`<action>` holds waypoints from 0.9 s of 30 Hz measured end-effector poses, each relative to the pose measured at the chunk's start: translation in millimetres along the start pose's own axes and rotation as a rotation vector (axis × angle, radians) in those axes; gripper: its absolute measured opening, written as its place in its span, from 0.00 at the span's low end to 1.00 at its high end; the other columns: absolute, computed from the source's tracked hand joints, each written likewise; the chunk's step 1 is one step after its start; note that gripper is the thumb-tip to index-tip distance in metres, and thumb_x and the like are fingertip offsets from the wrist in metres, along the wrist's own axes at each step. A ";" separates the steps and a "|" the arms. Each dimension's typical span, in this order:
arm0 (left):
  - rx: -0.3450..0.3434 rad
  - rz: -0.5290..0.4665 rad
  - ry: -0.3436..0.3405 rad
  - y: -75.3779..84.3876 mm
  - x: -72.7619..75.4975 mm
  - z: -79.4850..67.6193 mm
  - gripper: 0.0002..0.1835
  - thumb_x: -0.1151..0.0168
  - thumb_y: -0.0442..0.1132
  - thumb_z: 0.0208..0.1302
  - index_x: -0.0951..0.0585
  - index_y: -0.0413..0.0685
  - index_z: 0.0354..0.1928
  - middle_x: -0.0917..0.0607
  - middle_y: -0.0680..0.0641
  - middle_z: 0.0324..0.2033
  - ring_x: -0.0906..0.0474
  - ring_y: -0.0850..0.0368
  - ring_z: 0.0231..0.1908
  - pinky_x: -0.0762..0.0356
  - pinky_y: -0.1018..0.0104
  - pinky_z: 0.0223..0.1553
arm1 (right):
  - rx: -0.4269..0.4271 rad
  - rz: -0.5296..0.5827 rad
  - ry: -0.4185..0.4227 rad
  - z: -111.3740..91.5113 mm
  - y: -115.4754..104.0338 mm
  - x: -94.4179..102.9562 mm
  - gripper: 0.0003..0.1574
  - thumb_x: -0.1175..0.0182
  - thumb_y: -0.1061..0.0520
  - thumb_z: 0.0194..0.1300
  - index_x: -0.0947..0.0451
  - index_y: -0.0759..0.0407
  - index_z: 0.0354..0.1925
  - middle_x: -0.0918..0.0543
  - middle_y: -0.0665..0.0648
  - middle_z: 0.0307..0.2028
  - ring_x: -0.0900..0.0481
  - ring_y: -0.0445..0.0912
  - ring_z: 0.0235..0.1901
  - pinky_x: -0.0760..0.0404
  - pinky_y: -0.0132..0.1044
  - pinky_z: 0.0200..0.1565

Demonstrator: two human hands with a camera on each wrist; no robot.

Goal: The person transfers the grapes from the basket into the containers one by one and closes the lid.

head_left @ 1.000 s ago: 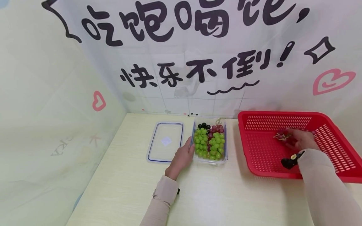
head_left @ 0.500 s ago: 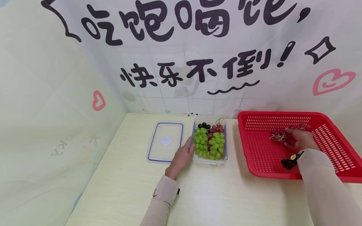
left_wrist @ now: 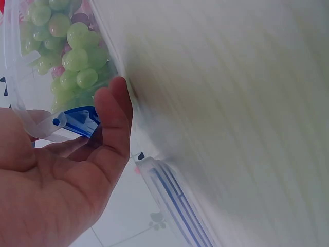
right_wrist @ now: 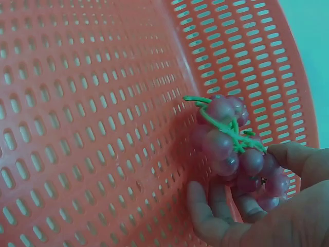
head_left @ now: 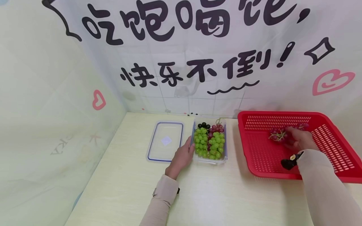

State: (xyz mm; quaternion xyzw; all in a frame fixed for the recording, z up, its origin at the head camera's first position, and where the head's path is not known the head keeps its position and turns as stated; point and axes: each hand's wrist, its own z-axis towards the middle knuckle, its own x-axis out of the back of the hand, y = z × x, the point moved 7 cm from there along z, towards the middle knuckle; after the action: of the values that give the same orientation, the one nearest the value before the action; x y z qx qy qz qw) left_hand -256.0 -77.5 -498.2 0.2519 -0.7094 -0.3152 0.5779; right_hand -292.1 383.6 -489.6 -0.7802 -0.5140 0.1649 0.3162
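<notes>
My left hand [head_left: 183, 156] holds the left side of a clear plastic food container [head_left: 210, 161]. The left wrist view shows its fingers [left_wrist: 114, 121] curled by the blue-edged latch flap [left_wrist: 81, 121]. Inside lie two bunches of green grapes [head_left: 200, 142], with red grapes [head_left: 217, 128] and black grapes [head_left: 204, 125] toward the back. My right hand [head_left: 302, 139] is inside the red basket [head_left: 266, 171], holding a bunch of red grapes [right_wrist: 221, 144] with green stems. Thumb and fingers lie on either side of that bunch, close to the basket's perforated wall.
Left of the container, a clear lid [head_left: 166, 142] with a blue seal lies flat on the pale table [head_left: 203, 197]. Behind the table hangs a white printed cloth [head_left: 169, 103]. The basket's raised rim stands at the right.
The red grape bunch has shifted slightly left within the basket, and more of its stems show beside my right hand. My left hand and the container have stayed put.
</notes>
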 end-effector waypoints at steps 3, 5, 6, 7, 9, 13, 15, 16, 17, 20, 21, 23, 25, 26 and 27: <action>0.002 0.004 0.000 -0.6 -0.6 0.3 0.29 0.62 0.48 0.81 0.47 0.50 0.79 0.31 0.48 0.20 0.40 0.57 0.16 0.38 0.63 0.19 | 0.023 -0.047 0.021 -1.0 -0.8 0.5 0.42 0.37 0.38 0.64 0.47 0.24 0.69 0.31 0.42 0.64 0.27 0.42 0.51 0.21 0.43 0.55; 0.004 0.006 0.000 -0.6 -1.0 0.5 0.29 0.62 0.49 0.81 0.47 0.50 0.79 0.32 0.48 0.20 0.40 0.57 0.16 0.38 0.63 0.19 | 0.055 -0.077 0.024 -1.3 -2.7 -0.2 0.51 0.39 0.38 0.65 0.57 0.28 0.76 0.42 0.42 0.74 0.32 0.46 0.61 0.30 0.45 0.63; 0.003 0.006 0.000 -0.5 -1.1 0.6 0.29 0.62 0.48 0.81 0.47 0.50 0.79 0.32 0.48 0.20 0.40 0.57 0.16 0.38 0.63 0.19 | 0.060 -0.094 0.027 -2.2 -2.8 -0.6 0.52 0.40 0.37 0.66 0.58 0.30 0.77 0.48 0.41 0.77 0.35 0.46 0.65 0.33 0.46 0.65; 0.002 0.007 0.002 -0.3 -0.9 0.6 0.29 0.62 0.48 0.81 0.47 0.50 0.79 0.31 0.48 0.20 0.40 0.57 0.15 0.38 0.64 0.19 | 0.065 -0.096 0.025 -2.7 -3.4 -1.6 0.51 0.41 0.38 0.67 0.59 0.31 0.78 0.50 0.41 0.78 0.38 0.46 0.68 0.34 0.46 0.66; 0.001 0.008 0.004 -0.3 -0.8 0.6 0.29 0.62 0.48 0.81 0.47 0.50 0.79 0.31 0.48 0.20 0.39 0.57 0.16 0.38 0.63 0.19 | 0.071 -0.078 0.011 -3.5 -5.0 -3.1 0.49 0.43 0.41 0.69 0.59 0.31 0.78 0.45 0.43 0.76 0.42 0.46 0.71 0.33 0.45 0.65; -0.008 0.006 0.009 -0.2 0.2 0.8 0.29 0.63 0.48 0.81 0.47 0.50 0.79 0.30 0.47 0.20 0.39 0.57 0.15 0.37 0.63 0.19 | 0.053 0.017 -0.006 -4.8 -6.3 -5.0 0.46 0.38 0.45 0.67 0.50 0.27 0.74 0.30 0.42 0.60 0.25 0.44 0.56 0.18 0.43 0.51; -0.012 0.004 0.012 0.4 0.9 1.0 0.29 0.63 0.48 0.81 0.47 0.50 0.79 0.29 0.47 0.20 0.39 0.57 0.15 0.37 0.63 0.18 | 0.057 0.031 -0.015 -5.2 -6.7 -4.8 0.45 0.36 0.44 0.66 0.47 0.28 0.73 0.29 0.41 0.49 0.21 0.42 0.42 0.15 0.42 0.44; -0.017 0.006 0.013 0.8 1.1 1.0 0.29 0.63 0.47 0.81 0.47 0.50 0.79 0.29 0.47 0.20 0.39 0.57 0.15 0.36 0.63 0.19 | 0.060 0.030 -0.015 -5.7 -6.6 -4.6 0.44 0.36 0.44 0.65 0.45 0.27 0.72 0.28 0.41 0.49 0.20 0.41 0.36 0.14 0.41 0.42; -0.017 0.006 0.013 0.9 1.3 0.9 0.29 0.63 0.47 0.81 0.47 0.50 0.79 0.29 0.47 0.20 0.39 0.57 0.15 0.36 0.63 0.19 | 0.068 0.026 -0.021 -6.1 -6.8 -4.4 0.43 0.35 0.44 0.64 0.44 0.28 0.71 0.29 0.41 0.46 0.20 0.41 0.32 0.14 0.41 0.42; -0.024 0.008 0.013 0.6 1.3 1.2 0.29 0.62 0.47 0.81 0.47 0.51 0.78 0.29 0.47 0.20 0.38 0.57 0.15 0.36 0.62 0.19 | 0.090 0.014 -0.043 -8.1 -7.2 -3.9 0.32 0.36 0.43 0.65 0.37 0.28 0.63 0.29 0.42 0.46 0.21 0.40 0.28 0.14 0.41 0.42; -0.022 0.010 0.011 0.4 1.1 1.1 0.29 0.62 0.47 0.81 0.47 0.51 0.78 0.29 0.47 0.20 0.38 0.57 0.16 0.36 0.62 0.19 | 0.093 0.015 -0.051 -9.0 -7.1 -3.8 0.28 0.35 0.43 0.65 0.35 0.28 0.58 0.29 0.42 0.45 0.20 0.41 0.28 0.14 0.41 0.42; -0.021 0.007 0.007 -0.1 0.7 1.1 0.29 0.63 0.47 0.81 0.47 0.51 0.79 0.29 0.48 0.20 0.38 0.57 0.16 0.36 0.62 0.19 | 0.104 0.011 -0.064 -10.7 -7.6 -3.5 0.20 0.36 0.43 0.65 0.34 0.30 0.50 0.29 0.43 0.45 0.20 0.41 0.29 0.14 0.40 0.42; -0.022 0.004 0.004 -0.1 0.4 0.7 0.29 0.63 0.47 0.81 0.47 0.51 0.79 0.29 0.48 0.20 0.38 0.57 0.16 0.36 0.62 0.19 | 0.111 0.003 -0.075 -12.1 -7.9 -3.8 0.17 0.36 0.42 0.65 0.34 0.31 0.46 0.29 0.42 0.45 0.20 0.40 0.29 0.14 0.39 0.41; -0.018 0.004 0.004 -0.2 0.2 0.5 0.29 0.63 0.48 0.81 0.48 0.51 0.79 0.29 0.48 0.20 0.38 0.57 0.16 0.36 0.62 0.19 | 0.115 -0.001 -0.081 -12.7 -8.0 -4.1 0.16 0.36 0.42 0.65 0.34 0.32 0.45 0.29 0.42 0.45 0.20 0.40 0.30 0.14 0.38 0.41; -0.014 0.004 0.002 -0.6 -0.1 0.2 0.29 0.63 0.48 0.81 0.48 0.51 0.79 0.30 0.48 0.20 0.39 0.57 0.16 0.36 0.63 0.20 | 0.120 -0.004 -0.086 -13.3 -8.0 -4.3 0.16 0.37 0.41 0.65 0.33 0.32 0.46 0.29 0.42 0.45 0.20 0.40 0.31 0.14 0.37 0.41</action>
State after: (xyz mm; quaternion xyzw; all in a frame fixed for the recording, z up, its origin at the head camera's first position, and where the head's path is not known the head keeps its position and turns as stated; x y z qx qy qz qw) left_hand -256.3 -77.8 -498.7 0.2467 -0.7071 -0.3187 0.5810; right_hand -291.8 377.5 -474.6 -0.7511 -0.5179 0.2282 0.3401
